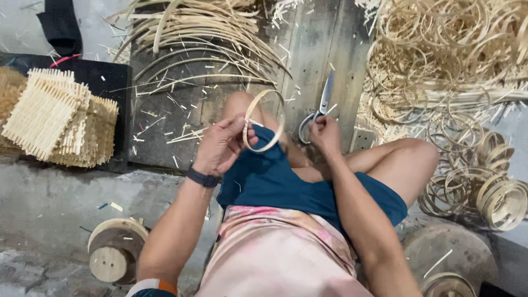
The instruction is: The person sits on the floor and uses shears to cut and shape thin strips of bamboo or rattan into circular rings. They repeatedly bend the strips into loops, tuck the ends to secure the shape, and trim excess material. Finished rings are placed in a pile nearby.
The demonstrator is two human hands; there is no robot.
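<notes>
Closest in: a pink shirt (278, 253) and blue shorts (286, 181), with bare knees bent up. Low on the left, a round wooden spool (114, 248) lying on the grey floor (49, 203). Low on the right, another round wooden piece (448, 258), partly cut off by the edge of the view.

A bit further: two hands held up over the lap. Left hand (223, 144), with a dark watch (202, 177) on the wrist, closed on a thin bamboo ring (264, 121); thumb and fingers pinching the ring's left side. Ring standing up on its edge, up in the air, just above the shorts. Right hand (324, 135) closed around the handles of big metal scissors (322, 104). Blades pointing up and away, shut or nearly shut. Scissors just beside the ring, not touching it.

To the right of the knee: a stack of finished rings (498, 195) on the floor, more loose ones around them.

Further out, on the left: a pile of small woven bamboo mats (55, 124) sitting on a black board (113, 74). In the middle: dark wooden planks (220, 104) covered with little bamboo chips.

Furthest away: long bent bamboo strips (203, 33) at the far edge of the planks. Far right corner: a big messy heap of curled bamboo hoops (445, 49). Far left: a black cloth (60, 25).
</notes>
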